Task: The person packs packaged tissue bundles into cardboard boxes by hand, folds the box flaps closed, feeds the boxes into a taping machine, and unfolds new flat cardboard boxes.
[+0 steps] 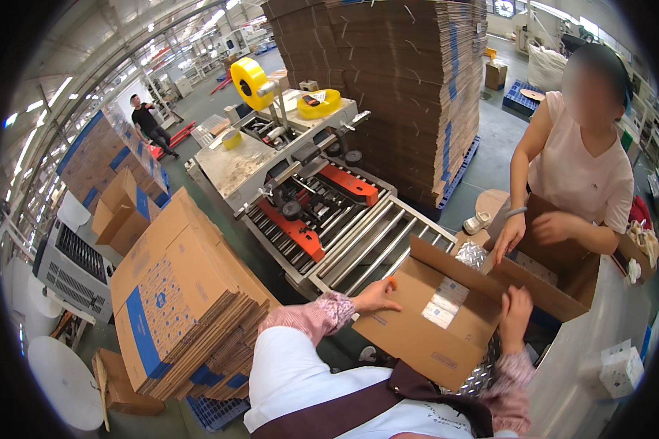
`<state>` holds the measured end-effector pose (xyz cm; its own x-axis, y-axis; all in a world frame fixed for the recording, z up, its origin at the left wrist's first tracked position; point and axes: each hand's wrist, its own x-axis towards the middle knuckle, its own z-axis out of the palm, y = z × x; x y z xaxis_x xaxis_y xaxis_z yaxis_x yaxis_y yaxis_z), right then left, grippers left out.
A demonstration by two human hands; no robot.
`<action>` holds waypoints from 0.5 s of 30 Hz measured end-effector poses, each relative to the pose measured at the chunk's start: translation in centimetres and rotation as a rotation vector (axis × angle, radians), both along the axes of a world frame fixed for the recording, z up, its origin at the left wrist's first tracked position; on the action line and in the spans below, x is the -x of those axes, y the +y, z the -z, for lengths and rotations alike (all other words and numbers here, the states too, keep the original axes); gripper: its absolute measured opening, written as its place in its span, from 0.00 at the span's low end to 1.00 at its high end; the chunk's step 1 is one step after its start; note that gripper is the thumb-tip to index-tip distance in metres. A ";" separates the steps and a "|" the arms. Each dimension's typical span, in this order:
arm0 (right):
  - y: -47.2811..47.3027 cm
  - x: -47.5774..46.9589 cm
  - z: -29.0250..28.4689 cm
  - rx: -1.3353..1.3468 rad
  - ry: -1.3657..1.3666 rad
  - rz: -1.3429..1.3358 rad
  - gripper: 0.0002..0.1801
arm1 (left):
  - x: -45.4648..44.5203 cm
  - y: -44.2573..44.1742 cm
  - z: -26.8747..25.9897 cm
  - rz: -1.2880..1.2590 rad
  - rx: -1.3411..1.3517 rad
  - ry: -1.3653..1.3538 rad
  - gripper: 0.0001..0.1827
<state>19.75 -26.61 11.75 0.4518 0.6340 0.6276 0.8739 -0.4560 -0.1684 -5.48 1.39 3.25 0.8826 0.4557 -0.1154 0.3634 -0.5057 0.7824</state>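
Observation:
A cardboard box [417,341] sits before me with its top partly unfolded, one long flap raised on the far side. Through the gap between the flaps, white printed packs [445,302] show inside. My left hand [378,298], with an orange band on one finger, is at the box's left edge, thumb and fingers spread. At the right side, my right hand [516,308] has its thumb on the inner face and its fingers over the edge of the cardboard. Beneath the box is a diamond-plate metal surface [480,376].
A roller conveyor [381,241] leads into a carton taping machine [236,170] with yellow tape rolls. Flattened cartons [170,296] are stacked at left, with a taller stack [373,82] behind. A co-worker [579,142] reaches into another open box [549,288] at right, beside a metal table [582,356].

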 end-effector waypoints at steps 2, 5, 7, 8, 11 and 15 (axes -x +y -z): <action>-3.1 2.3 5.7 0.019 0.319 -0.059 0.15 | 0.0 -0.9 2.2 -0.144 0.021 -0.089 0.37; -4.7 7.7 10.6 0.044 0.425 -0.149 0.16 | -0.9 -1.6 1.7 -0.363 0.160 -0.106 0.34; -4.6 7.4 10.5 -0.005 0.568 -0.113 0.17 | -1.5 -1.1 1.7 -0.489 0.128 -0.038 0.24; -4.3 7.5 10.5 -0.064 0.702 -0.053 0.19 | -1.8 -1.0 1.3 -0.489 0.071 0.015 0.24; -3.3 8.3 11.9 -0.505 0.721 0.235 0.23 | -3.4 -0.9 1.5 -0.454 -0.014 0.068 0.24; -4.9 7.4 15.8 -0.647 1.518 0.172 0.28 | -4.0 0.5 2.5 -0.522 0.039 -0.104 0.18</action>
